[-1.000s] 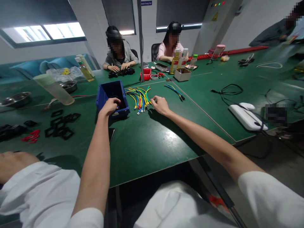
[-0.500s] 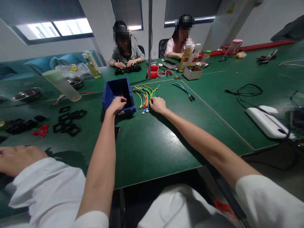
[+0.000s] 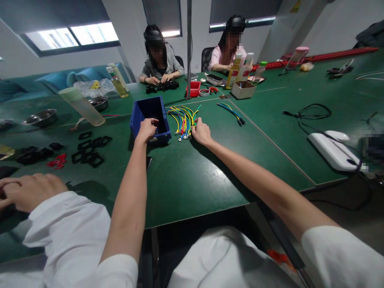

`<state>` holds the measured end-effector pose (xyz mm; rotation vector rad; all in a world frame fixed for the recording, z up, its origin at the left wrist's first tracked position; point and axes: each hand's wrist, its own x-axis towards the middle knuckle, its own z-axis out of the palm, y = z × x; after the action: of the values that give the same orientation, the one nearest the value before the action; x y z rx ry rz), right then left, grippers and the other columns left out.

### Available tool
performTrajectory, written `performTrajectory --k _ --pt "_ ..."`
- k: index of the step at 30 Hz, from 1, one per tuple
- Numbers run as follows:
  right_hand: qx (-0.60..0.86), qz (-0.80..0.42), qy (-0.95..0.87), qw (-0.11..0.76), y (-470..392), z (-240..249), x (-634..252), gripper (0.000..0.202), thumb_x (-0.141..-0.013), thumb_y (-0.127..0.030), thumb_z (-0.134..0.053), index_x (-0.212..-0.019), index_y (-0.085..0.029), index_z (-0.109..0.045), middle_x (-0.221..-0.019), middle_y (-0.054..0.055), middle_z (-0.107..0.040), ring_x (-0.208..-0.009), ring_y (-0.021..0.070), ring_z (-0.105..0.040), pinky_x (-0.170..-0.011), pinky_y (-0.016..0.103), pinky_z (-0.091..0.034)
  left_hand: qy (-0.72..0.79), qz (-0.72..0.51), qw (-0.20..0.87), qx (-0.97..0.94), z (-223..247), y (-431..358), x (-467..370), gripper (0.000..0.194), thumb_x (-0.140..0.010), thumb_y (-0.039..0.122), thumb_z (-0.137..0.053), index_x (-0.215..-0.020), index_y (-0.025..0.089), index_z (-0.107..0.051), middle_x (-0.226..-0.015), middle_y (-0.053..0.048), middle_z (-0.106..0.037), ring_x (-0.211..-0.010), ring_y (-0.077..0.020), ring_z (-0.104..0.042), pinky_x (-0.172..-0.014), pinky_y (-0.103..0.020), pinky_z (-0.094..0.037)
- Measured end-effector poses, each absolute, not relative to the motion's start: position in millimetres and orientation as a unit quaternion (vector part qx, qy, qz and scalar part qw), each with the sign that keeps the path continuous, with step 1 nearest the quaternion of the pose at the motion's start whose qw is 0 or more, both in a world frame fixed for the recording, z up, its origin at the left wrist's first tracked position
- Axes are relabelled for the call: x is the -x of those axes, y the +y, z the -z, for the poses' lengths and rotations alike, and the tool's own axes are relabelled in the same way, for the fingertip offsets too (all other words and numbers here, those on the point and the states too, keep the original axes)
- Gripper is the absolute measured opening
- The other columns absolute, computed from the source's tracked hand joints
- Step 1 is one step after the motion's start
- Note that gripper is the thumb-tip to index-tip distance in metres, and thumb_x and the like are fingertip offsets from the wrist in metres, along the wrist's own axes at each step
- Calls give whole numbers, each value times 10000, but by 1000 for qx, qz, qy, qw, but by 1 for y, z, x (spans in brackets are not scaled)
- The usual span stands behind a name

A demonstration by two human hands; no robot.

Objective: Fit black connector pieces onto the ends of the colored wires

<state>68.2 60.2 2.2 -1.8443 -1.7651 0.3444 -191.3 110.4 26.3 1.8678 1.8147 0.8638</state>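
Note:
A blue plastic bin (image 3: 164, 139) stands on the green table with its opening facing me. My left hand (image 3: 147, 130) reaches over its front edge, fingers curled inside; whatever they hold is hidden. Right of the bin lies a pile of short cables (image 3: 181, 120), yellow, blue, green and red, with ring terminals at their near ends. At the pile's right edge my right hand (image 3: 201, 131) has its fingers bent onto a cable. A smaller group of cables (image 3: 231, 113) with dark ends lies apart, farther right.
Black square frames (image 3: 91, 151) and red clips (image 3: 57, 161) lie to the left, near a neighbour's hand (image 3: 36, 192). A phone (image 3: 149, 163) is partly behind my left forearm. Two people sit across the table. A white device (image 3: 333, 150) with a black cord is at right.
My right hand has shifted slightly right and its index finger has lifted a little. My left hand stays at the bin. The camera view has moved slightly.

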Motion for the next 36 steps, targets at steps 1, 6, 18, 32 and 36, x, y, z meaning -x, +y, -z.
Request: performTrajectory --k 1,6,18,32,36 --pt "682 -152 -646 308 61 -1 -72 382 -908 -296 -480 -1249 -125 -474 -1027 163 -696 -973 294 -652 -846 379 -458 649 -312 203 -663 -26 111 191 474 -723 15 -473 -1120 132 -705 -1012 -102 -706 -896 -181 -674 -864 -286 -528" --pt "667 -249 -604 359 66 -2 -98 488 -921 -343 -468 -1330 -77 -443 -953 118 -701 -876 222 -655 -796 321 -479 646 -325 223 -653 -26 108 188 462 -698 4 -487 -1077 130 -718 -935 -98 -711 -804 -170 -678 -807 -294 -557" --pt "688 -7 -645 332 49 -46 -145 300 -977 -343 -390 -1063 -161 -612 -1039 145 -648 -937 279 -603 -796 360 -411 661 -282 201 -666 -39 100 179 334 -792 79 -561 -1090 116 -708 -942 -99 -722 -779 -164 -677 -797 -283 -543" --pt "688 -44 -569 448 56 -1 -151 404 -991 -444 -298 -906 -183 -596 -761 50 -623 -708 187 -554 -676 275 -353 660 -259 128 -693 -29 107 186 328 -767 169 -615 -1076 141 -721 -964 -116 -710 -924 -226 -669 -948 -329 -495" --pt "698 -46 -613 368 64 6 -157 391 -990 -385 -323 -925 -163 -638 -912 121 -683 -834 227 -605 -733 297 -385 654 -296 192 -669 -23 110 187 379 -762 121 -547 -1108 133 -701 -874 -96 -703 -791 -194 -679 -845 -320 -537"
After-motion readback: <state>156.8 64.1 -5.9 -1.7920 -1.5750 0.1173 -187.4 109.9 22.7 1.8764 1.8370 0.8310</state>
